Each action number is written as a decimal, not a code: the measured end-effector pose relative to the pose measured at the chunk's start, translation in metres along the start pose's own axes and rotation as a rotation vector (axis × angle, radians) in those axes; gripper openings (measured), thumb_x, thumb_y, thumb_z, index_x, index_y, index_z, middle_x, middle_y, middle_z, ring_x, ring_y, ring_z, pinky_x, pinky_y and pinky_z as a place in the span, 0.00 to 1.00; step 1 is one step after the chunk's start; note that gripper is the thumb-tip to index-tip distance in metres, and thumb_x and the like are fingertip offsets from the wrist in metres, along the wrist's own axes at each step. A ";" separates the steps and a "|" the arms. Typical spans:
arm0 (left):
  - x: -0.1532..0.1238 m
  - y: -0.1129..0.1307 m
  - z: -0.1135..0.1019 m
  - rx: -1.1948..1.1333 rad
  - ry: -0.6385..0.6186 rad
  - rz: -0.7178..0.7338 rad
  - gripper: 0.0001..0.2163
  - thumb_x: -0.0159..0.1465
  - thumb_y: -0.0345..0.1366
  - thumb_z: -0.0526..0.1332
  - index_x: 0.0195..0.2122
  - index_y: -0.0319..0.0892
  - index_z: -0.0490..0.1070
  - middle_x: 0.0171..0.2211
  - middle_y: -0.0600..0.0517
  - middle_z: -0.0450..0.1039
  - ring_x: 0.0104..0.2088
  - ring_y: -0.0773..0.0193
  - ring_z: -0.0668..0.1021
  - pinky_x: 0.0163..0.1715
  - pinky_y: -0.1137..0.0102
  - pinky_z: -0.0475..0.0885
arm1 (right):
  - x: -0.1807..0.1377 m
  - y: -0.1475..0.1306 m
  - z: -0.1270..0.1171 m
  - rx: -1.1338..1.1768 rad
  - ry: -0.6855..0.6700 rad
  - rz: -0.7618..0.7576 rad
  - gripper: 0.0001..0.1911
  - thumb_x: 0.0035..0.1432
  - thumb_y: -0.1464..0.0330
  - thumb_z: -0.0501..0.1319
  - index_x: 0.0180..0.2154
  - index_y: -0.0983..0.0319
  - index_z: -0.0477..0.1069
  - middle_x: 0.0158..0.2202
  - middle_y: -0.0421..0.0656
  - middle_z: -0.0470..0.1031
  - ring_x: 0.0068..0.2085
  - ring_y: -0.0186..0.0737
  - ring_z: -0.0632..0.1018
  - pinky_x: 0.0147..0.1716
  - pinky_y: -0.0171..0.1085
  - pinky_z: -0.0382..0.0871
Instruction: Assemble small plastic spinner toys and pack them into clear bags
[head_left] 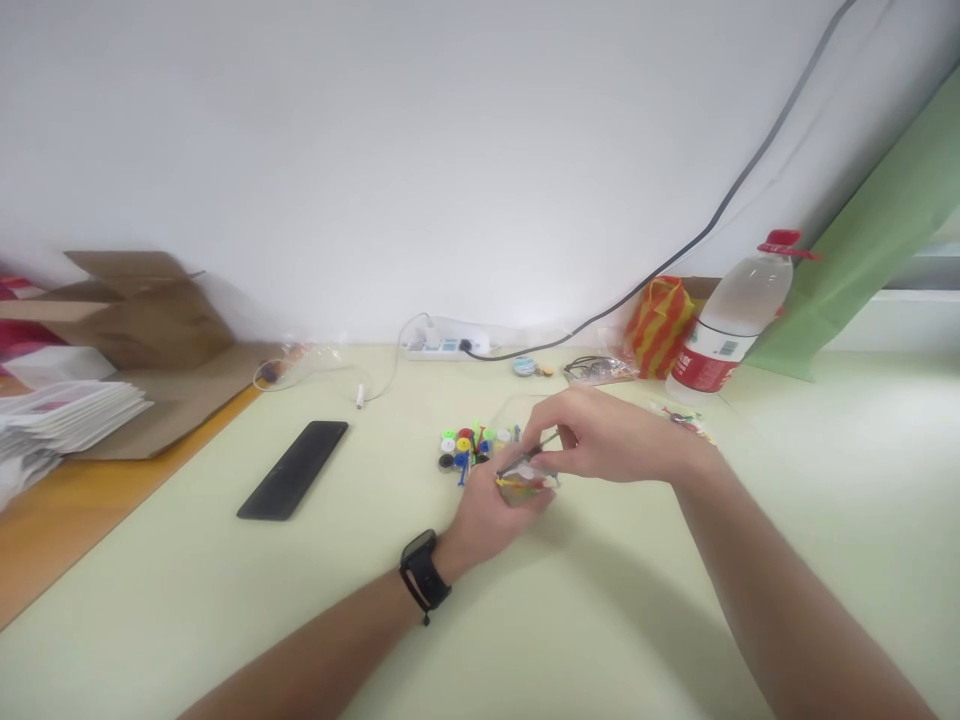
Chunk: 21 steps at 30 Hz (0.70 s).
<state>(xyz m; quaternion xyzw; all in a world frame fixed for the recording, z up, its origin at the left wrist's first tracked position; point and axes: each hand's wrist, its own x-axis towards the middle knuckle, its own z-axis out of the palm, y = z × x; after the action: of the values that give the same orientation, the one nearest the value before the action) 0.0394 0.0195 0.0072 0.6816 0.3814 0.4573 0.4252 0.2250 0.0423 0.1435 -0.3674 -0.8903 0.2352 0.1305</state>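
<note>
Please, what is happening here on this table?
A person works with both hands on a pale green table. The left hand, with a black watch on its wrist, holds a small clear item with coloured bits. The right hand pinches a thin stick against it. Small coloured wheels lie just behind, and a black phone lies to the left.

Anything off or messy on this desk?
Mostly tidy. The water bottle looks tilted against the wall, though that may be lens distortion. Small coloured parts sit loose on the table beside the hands: left hand holds a small clear piece, right hand pinches a thin tool. Nothing spilled or broken.
</note>
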 end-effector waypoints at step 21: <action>0.002 0.004 -0.003 -0.065 -0.030 -0.006 0.09 0.68 0.42 0.65 0.42 0.42 0.80 0.39 0.47 0.82 0.40 0.57 0.82 0.44 0.65 0.76 | -0.010 0.007 0.000 -0.033 -0.089 0.049 0.11 0.59 0.72 0.60 0.34 0.57 0.81 0.36 0.42 0.83 0.33 0.42 0.79 0.29 0.37 0.66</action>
<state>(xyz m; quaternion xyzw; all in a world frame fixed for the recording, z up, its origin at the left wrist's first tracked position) 0.0374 0.0208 0.0122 0.6733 0.3619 0.4578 0.4540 0.2359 0.0398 0.1397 -0.3804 -0.8898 0.2396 0.0788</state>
